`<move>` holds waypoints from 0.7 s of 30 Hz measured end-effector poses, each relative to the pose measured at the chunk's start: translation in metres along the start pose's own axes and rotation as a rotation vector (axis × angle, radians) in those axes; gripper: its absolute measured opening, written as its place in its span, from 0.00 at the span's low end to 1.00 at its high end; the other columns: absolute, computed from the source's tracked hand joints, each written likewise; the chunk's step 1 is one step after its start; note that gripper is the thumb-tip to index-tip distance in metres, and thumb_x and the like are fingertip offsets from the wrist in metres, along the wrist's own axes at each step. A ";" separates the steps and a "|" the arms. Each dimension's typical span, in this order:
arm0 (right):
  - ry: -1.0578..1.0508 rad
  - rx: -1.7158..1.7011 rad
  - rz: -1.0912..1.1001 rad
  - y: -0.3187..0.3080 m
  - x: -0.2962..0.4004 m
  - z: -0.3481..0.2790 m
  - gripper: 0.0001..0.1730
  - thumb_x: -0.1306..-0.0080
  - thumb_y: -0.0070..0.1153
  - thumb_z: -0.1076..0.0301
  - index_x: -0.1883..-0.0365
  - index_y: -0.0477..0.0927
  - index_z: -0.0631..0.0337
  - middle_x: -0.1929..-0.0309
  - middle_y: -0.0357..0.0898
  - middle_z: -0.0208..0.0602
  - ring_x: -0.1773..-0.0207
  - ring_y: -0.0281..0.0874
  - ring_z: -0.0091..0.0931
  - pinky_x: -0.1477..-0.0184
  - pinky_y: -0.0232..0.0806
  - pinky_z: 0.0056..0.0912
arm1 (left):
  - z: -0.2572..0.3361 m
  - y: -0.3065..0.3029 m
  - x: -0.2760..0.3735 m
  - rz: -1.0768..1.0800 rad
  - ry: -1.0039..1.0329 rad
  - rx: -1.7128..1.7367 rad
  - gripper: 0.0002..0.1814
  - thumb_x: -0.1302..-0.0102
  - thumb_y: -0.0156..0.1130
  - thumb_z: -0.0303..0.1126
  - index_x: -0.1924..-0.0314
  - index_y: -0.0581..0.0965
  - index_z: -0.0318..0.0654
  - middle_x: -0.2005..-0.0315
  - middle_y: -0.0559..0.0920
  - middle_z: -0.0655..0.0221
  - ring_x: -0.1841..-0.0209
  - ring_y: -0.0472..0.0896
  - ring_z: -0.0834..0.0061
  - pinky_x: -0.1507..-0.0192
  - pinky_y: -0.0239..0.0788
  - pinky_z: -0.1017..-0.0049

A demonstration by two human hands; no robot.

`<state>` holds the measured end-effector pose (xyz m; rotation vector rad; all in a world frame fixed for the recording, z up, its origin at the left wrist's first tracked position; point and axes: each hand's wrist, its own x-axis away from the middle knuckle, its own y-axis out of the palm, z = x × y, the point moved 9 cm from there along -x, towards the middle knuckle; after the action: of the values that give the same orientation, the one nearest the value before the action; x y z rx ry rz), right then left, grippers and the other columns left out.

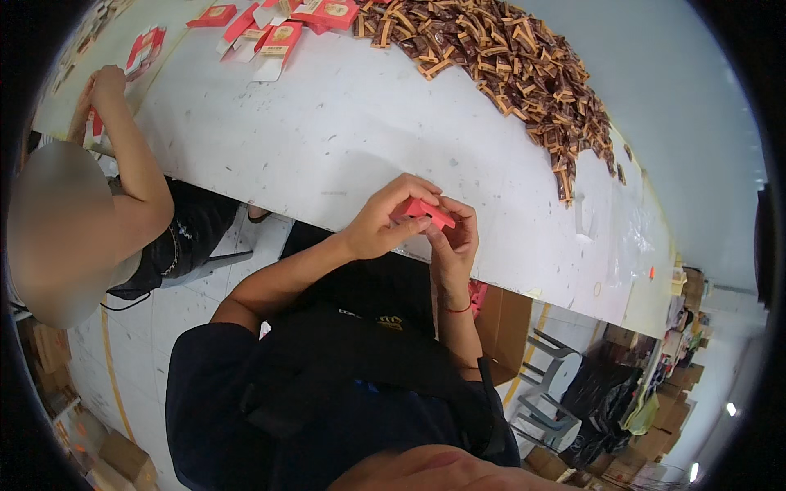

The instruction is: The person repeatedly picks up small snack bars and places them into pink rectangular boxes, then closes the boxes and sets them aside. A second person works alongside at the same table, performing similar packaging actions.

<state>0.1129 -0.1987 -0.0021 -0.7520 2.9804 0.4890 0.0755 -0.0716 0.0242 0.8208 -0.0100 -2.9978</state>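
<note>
Both my hands meet around a small red cardboard box [437, 215] just above the near edge of the white table. My left hand [393, 218] grips its left side, thumb along the near face and fingers over the top. On the other side, my right hand [457, 239] pinches the box between thumb and fingers. A dark slot or gap shows in the red card near my thumbs. My fingers cover much of the box, so its contents cannot be seen.
Small brown sachets [503, 55] form a large heap along the far side. Red printed cartons [279, 43], some with flaps up, lie at the far left. A co-worker [135, 184] sits to the left. An open cardboard box [503, 331] and grey stools [556, 374] stand at right.
</note>
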 end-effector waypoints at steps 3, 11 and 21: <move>-0.021 -0.280 -0.076 0.006 0.000 -0.004 0.11 0.30 0.56 0.75 0.51 0.74 0.64 0.42 0.73 0.44 0.39 0.71 0.31 0.37 0.64 0.35 | -0.012 0.007 0.007 0.051 -0.206 0.303 0.14 0.32 0.57 0.24 0.47 0.72 0.36 0.41 0.70 0.58 0.44 0.75 0.69 0.43 0.69 0.70; -0.263 -0.152 -0.010 0.012 0.008 0.001 0.07 0.28 0.53 0.73 0.55 0.77 0.65 0.45 0.72 0.41 0.42 0.70 0.28 0.37 0.61 0.32 | -0.022 0.015 0.015 0.185 -0.284 0.390 0.09 0.28 0.49 0.29 0.52 0.72 0.36 0.45 0.72 0.61 0.40 0.70 0.72 0.36 0.60 0.70; -0.535 0.810 0.028 0.023 0.016 -0.049 0.12 0.38 0.62 0.81 0.55 0.82 0.67 0.49 0.82 0.52 0.49 0.83 0.38 0.46 0.74 0.34 | -0.014 0.011 0.018 0.160 -0.198 0.353 0.12 0.28 0.46 0.31 0.49 0.72 0.36 0.41 0.72 0.56 0.39 0.71 0.68 0.34 0.59 0.66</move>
<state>0.0905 -0.2022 0.0498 -0.4007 2.3491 -0.4442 0.0672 -0.0834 0.0029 0.5059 -0.5945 -2.9475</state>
